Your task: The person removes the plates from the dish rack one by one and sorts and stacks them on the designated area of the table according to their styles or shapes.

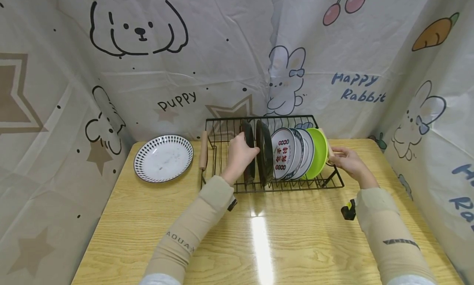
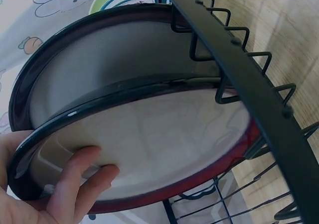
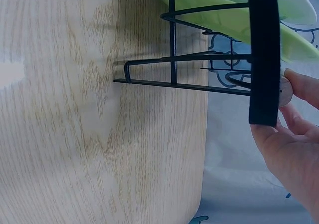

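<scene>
A black wire dish rack holds a row of upright dishes. My left hand pinches the rim of the leftmost dark-rimmed plate; in the left wrist view, fingers lie against this plate's pale inner face, its lower edge between the rack wires. A second dark plate stands just right of it. At the rack's right end, my right hand holds the round wooden handle, thumb on one side and fingers on the other.
Right of the dark plates stand a bowl with red characters, more white dishes and a lime-green bowl. A white patterned plate lies on the wooden table at left. A printed cloth surrounds the table.
</scene>
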The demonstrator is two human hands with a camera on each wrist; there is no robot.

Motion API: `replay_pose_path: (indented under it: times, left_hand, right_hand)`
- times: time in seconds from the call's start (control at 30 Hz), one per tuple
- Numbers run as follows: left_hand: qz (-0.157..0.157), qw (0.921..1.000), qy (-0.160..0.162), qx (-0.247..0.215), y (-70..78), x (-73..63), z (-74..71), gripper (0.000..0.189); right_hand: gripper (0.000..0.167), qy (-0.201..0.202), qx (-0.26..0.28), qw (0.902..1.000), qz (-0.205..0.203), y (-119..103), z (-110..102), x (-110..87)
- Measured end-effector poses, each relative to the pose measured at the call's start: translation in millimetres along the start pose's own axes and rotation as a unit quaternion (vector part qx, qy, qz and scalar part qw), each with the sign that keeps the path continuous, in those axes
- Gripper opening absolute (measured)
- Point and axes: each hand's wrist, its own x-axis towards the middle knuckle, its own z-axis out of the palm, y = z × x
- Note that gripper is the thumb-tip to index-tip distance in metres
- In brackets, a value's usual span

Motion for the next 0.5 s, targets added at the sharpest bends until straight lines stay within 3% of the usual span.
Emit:
replay_pose_path:
  times: [0.2, 0.33, 0.5]
  left_hand:
    - [0.002, 0.9994, 0.016, -0.030, -3.8, 0.5, 1.4, 0.065]
    - [0.001, 0.9976, 0.038, -0.058, -7.7, 1.4, -0.2, 0.043]
    - [-0.020, 0.9958, 0.045, -0.077, -11.8, 1.9, -7.0, 0.048]
  right_hand:
    - [0.059, -0.003, 0.003, 1.0000, -0.003, -1, 1, 0.0]
    - [0.059, -0.001, 0.004, 1.0000, -0.001, -1, 0, 0.5]
    - [0.059, -0.003, 0.011, 0.9999, 0.000, -2, 0, -0.6]
